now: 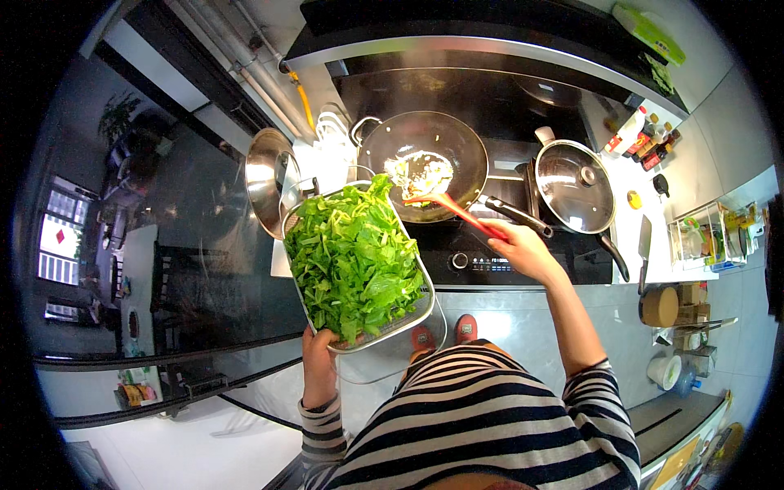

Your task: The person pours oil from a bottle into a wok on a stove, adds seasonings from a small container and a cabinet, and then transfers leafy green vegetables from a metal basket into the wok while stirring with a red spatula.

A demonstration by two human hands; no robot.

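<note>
My left hand (321,350) grips the near corner of a metal mesh basket (392,334) heaped with chopped leafy greens (355,263). The basket is tilted, and its far end reaches over the near left rim of a dark wok (453,141). In my right hand (520,248) is the handle of a red spatula (462,213). Its blade rests in the wok beside pale, bright pieces of food (422,174), which glare makes hard to identify. The wok's long black handle (517,215) points toward the lower right, close to my right hand.
A lidded pan (576,187) stands on the right of the black cooktop (441,260). Farther right lie a kitchen knife (644,251) and several condiment bottles (643,138). A large metal lid (269,184) leans left of the wok. The range hood (478,46) overhangs the back.
</note>
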